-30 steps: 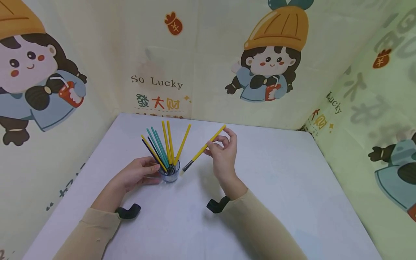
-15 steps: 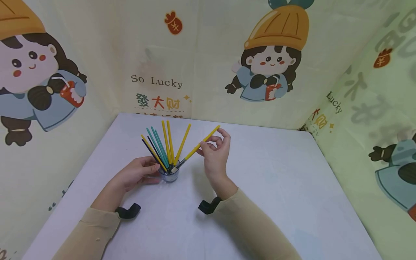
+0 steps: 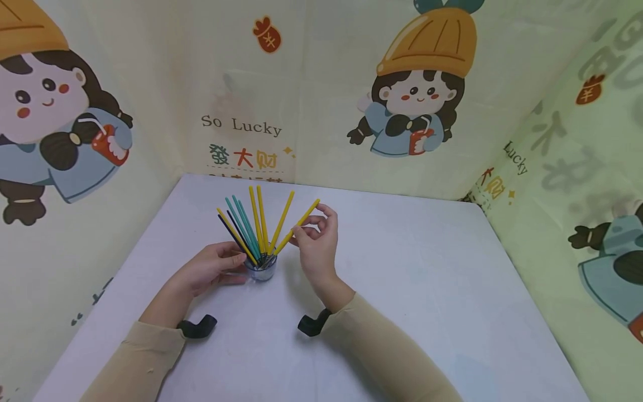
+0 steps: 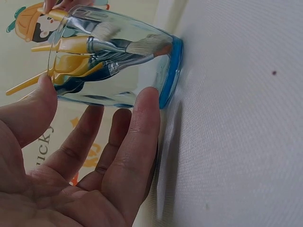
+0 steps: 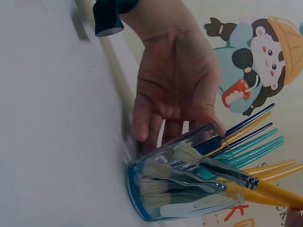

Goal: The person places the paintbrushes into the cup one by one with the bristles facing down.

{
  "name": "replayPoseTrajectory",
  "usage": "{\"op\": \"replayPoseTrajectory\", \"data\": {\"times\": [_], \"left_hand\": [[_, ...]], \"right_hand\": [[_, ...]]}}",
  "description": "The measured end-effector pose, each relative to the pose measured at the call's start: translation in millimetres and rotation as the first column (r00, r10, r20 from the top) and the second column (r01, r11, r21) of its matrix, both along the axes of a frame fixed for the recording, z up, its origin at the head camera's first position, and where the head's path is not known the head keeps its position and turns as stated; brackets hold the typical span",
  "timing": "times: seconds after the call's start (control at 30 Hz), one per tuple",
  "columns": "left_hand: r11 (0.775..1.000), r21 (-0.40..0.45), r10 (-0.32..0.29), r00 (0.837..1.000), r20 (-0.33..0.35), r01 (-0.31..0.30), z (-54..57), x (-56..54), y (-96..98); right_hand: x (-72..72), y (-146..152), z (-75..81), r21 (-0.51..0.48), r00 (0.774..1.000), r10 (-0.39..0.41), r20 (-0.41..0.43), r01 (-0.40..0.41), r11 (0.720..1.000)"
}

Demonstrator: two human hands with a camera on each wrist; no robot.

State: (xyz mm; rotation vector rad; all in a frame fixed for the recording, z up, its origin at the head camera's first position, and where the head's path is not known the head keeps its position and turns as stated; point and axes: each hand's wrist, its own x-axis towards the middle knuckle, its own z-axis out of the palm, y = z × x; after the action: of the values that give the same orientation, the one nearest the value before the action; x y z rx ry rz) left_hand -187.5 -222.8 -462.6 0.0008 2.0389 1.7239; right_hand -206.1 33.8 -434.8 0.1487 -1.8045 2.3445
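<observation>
A small clear glass (image 3: 262, 274) with a blue base (image 4: 172, 75) stands on the white table, holding several paintbrushes, bristles down. Their handles are yellow (image 3: 254, 215), teal (image 3: 246, 223) and dark blue (image 3: 228, 228), fanning out above the rim. My left hand (image 3: 208, 269) holds the glass from its left side, thumb near the rim and fingers along the wall. At the right, my right hand (image 3: 318, 248) pinches a yellow paintbrush (image 3: 308, 211) by its handle. That brush leans to the right, its bristles (image 5: 187, 154) low at the glass's mouth.
White cloth covers the table (image 3: 402, 279). Printed curtains (image 3: 321, 111) with cartoon figures and lettering rise behind it and at both sides. A black strap piece (image 3: 198, 327) sits at my left wrist, another (image 3: 312, 324) at my right.
My right hand has moved left with the yellow paintbrush, bringing its bristle end from beside the glass into its mouth. The left hand and the glass have stayed in place.
</observation>
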Motion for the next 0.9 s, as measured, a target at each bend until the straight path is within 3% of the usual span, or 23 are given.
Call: {"op": "replayPoseTrajectory", "data": {"times": [0.5,0.9], "left_hand": [[1.0,0.003,0.003,1.0,0.0,-0.003,-1.9,-1.6,-0.5],[1.0,-0.018,0.012,1.0,0.007,-0.012,-0.4,1.0,1.9]], "right_hand": [[-3.3,-10,-8.4,0.061,1.0,0.026,0.011,-0.026,0.998],[-0.1,-3,-14.1,0.078,0.995,0.055,0.087,-0.061,0.995]]}}
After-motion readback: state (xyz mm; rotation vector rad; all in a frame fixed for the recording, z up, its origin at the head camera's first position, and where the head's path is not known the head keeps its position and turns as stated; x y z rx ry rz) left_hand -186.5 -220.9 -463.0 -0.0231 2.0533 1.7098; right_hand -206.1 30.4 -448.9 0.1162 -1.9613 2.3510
